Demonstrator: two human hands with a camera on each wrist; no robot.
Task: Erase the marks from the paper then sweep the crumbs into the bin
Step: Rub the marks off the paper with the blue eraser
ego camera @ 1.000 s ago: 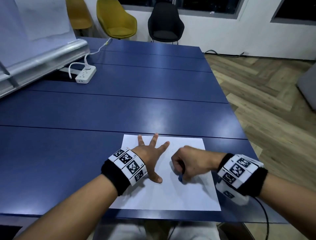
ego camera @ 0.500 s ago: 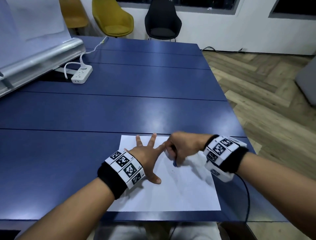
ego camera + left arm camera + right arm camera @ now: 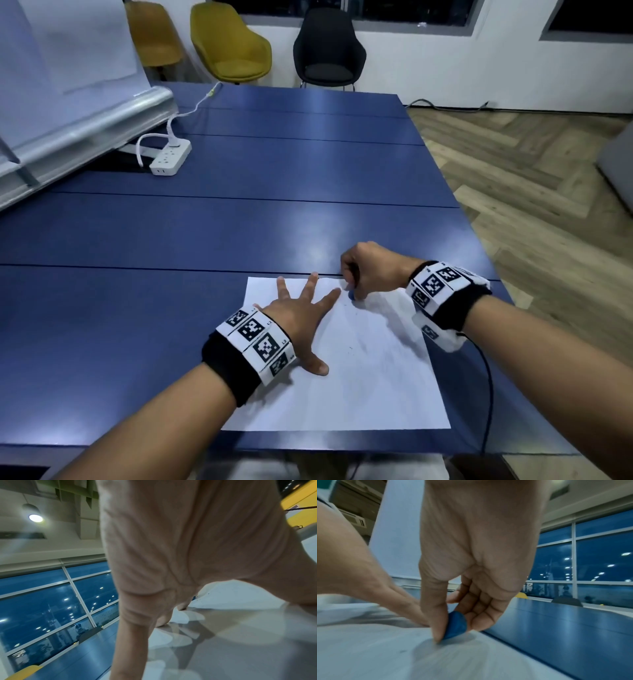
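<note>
A white sheet of paper [image 3: 370, 377] lies on the blue table [image 3: 239, 222] near its front edge. My left hand [image 3: 301, 308] lies flat on the sheet's left half with fingers spread, pressing it down. My right hand [image 3: 366, 270] pinches a small blue eraser [image 3: 456, 625] between thumb and curled fingers, its tip touching the paper near the far edge, right beside my left index fingertip. Faint grey smudges and a few dark crumbs [image 3: 350, 348] show on the middle of the sheet. No bin is in view.
A white power strip [image 3: 170, 159] with its cable lies at the table's far left, beside a tilted board with a metal rail [image 3: 85, 126]. Two yellow chairs [image 3: 233, 44] and a black chair [image 3: 327, 48] stand beyond the table. Wooden floor lies to the right.
My right hand has carried the eraser from the middle of the sheet up to its far edge. The left hand has stayed flat on the paper.
</note>
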